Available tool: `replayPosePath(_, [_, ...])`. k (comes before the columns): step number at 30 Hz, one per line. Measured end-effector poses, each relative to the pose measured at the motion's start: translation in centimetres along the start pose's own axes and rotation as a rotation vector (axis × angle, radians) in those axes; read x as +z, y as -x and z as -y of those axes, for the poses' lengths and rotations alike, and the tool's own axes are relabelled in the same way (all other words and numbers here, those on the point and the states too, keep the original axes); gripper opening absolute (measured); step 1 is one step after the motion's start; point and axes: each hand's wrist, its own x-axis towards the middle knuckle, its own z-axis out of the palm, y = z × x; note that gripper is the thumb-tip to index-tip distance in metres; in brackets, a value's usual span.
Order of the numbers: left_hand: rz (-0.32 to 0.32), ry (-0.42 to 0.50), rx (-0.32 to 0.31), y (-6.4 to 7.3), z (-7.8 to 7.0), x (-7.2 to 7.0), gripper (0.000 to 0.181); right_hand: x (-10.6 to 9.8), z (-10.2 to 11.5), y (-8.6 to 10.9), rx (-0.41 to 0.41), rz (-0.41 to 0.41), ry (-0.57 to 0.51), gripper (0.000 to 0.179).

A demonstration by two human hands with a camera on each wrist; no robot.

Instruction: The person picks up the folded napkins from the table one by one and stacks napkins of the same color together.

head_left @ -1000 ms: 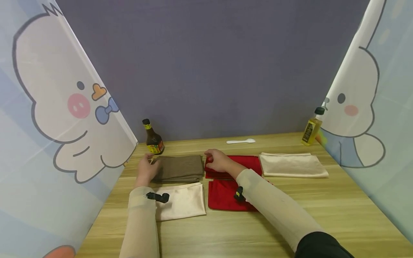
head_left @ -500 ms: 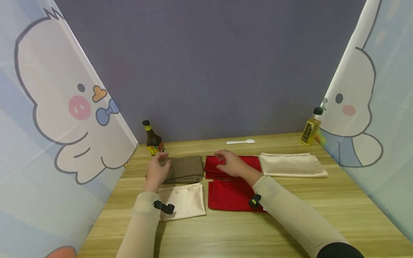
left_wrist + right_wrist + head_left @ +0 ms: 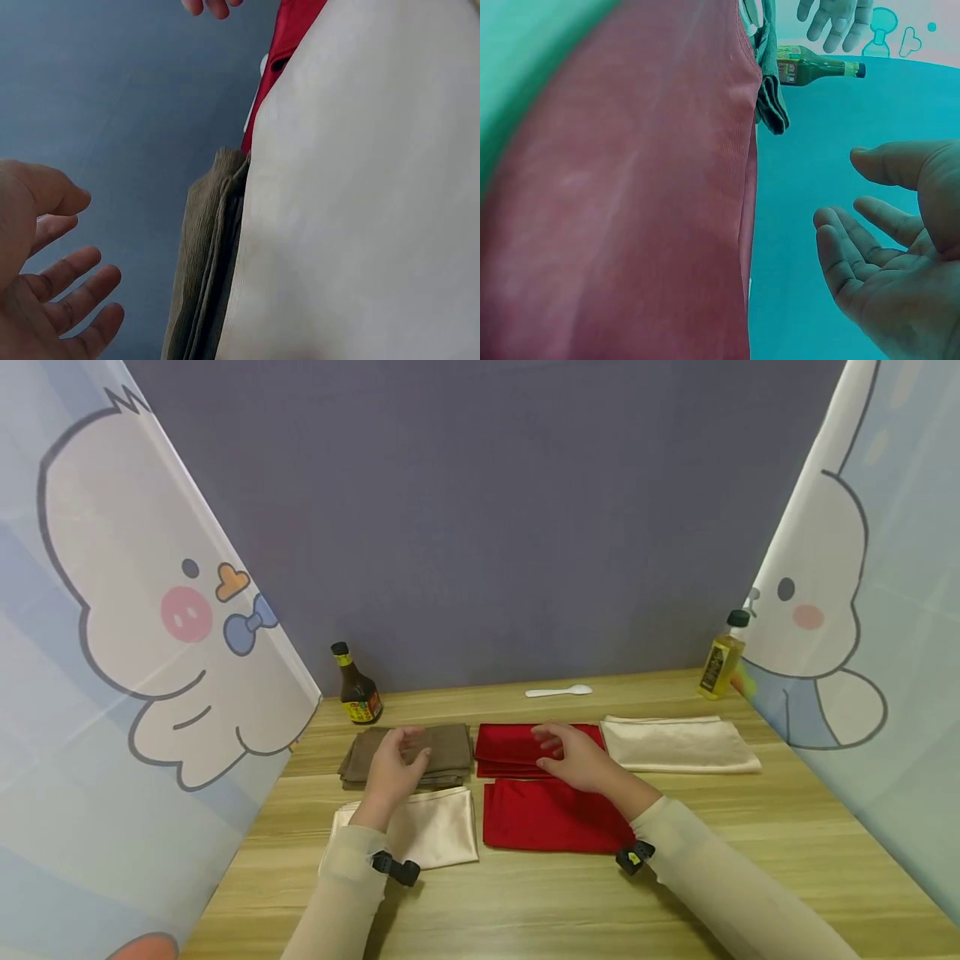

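My left hand (image 3: 396, 768) is held above a folded brown cloth (image 3: 452, 745), fingers loosely bent and nothing in them. Its wrist passes over a folded pale satin cloth (image 3: 442, 839) nearer to me. To the right, my right hand (image 3: 581, 762) hovers over the rear folded red cloth (image 3: 506, 745), with thumb and fingers apart. A second folded red cloth (image 3: 543, 818) lies in front of that one. The right wrist view shows the right palm (image 3: 900, 300) holding nothing; the left wrist view shows the left fingers (image 3: 82, 296) spread and away from the cloths.
A dark sauce bottle (image 3: 360, 689) stands behind the brown cloth. A white spoon (image 3: 558, 691) lies at the table's back edge. Farther right are a folded cream cloth (image 3: 678, 745) and a yellow oil bottle (image 3: 722, 660). Printed fabric walls (image 3: 247, 710) flank the wooden table (image 3: 795, 852).
Both hands have drifted rightward and somewhat back toward me, the left one leaving the brown cloth's left edge and the right one the red cloth's left edge. The cloths look unmoved.
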Motion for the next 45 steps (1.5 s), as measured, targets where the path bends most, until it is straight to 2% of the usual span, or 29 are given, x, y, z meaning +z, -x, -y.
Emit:
replayPosePath(7, [0.048, -0.027, 0.043, 0.7, -0.4, 0.7, 0.044, -1.4, -0.7, 2.1, 0.009, -0.016, -0.005, 0.051])
replayPosePath(13, [0.082, -0.002, 0.055, 1.3, -0.6, 1.1, 0.046, -2.5, -1.3, 3.8, -0.013, -0.042, 0.008, 0.049])
replayPosePath(19, [0.143, 0.047, 0.082, 1.7, -1.0, 1.8, 0.048, -3.0, -1.9, 5.3, -0.014, -0.012, -0.006, 0.052])
replayPosePath(31, [0.216, 0.123, 0.106, 2.5, -1.4, 3.5, 0.047, -5.0, -3.2, 7.3, 0.026, 0.015, -0.081, 0.057])
replayPosePath(40, [0.227, 0.140, 0.100, 2.8, -1.2, 5.0, 0.045, -6.4, -4.1, 8.2, 0.027, -0.069, -0.105, 0.049])
replayPosePath(45, [0.257, 0.160, 0.095, 3.0, -1.3, 5.5, 0.047, -6.6, -4.9, 8.4, 0.039, -0.062, -0.093, 0.048])
